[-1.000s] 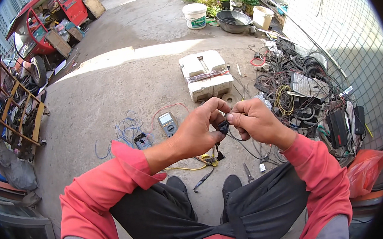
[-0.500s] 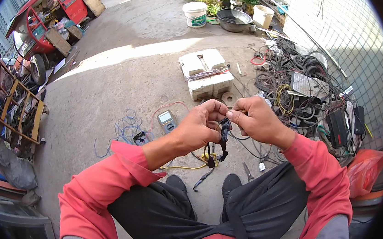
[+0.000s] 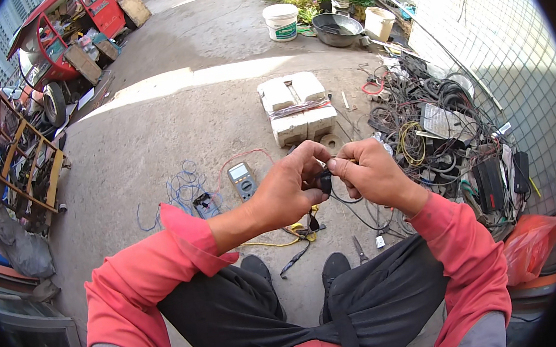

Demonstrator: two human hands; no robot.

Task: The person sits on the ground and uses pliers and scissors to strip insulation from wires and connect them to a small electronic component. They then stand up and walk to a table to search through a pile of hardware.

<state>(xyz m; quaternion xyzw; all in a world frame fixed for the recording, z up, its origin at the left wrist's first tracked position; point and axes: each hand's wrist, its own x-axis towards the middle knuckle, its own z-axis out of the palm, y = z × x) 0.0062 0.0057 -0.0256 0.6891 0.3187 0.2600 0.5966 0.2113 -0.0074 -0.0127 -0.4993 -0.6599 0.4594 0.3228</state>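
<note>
My left hand (image 3: 290, 184) and my right hand (image 3: 380, 176) meet in front of me, fingers pinched together on a black cable end. Between them sits a dark bunched piece (image 3: 325, 182) that looks like black tape, partly hidden by my left fingers. A black cable (image 3: 362, 217) runs from under my right hand to the ground. Below my hands, dark tape strips (image 3: 314, 219) and a yellow wire (image 3: 271, 244) show near my shoes. A short dark taped strip (image 3: 294, 259) lies between my feet.
Ahead stands a white foam block (image 3: 300, 121) bound with tape. Left of my hands are a multimeter (image 3: 243, 180) and a tangle of blue wire (image 3: 185, 182). Scissors (image 3: 360, 249) lie by my right shoe. A large heap of cables (image 3: 445, 97) fills the right side.
The long black strips that hung from my left hand have dropped away from it, down toward the yellow wire. Both hands stay nearly in place, still pinching together.
</note>
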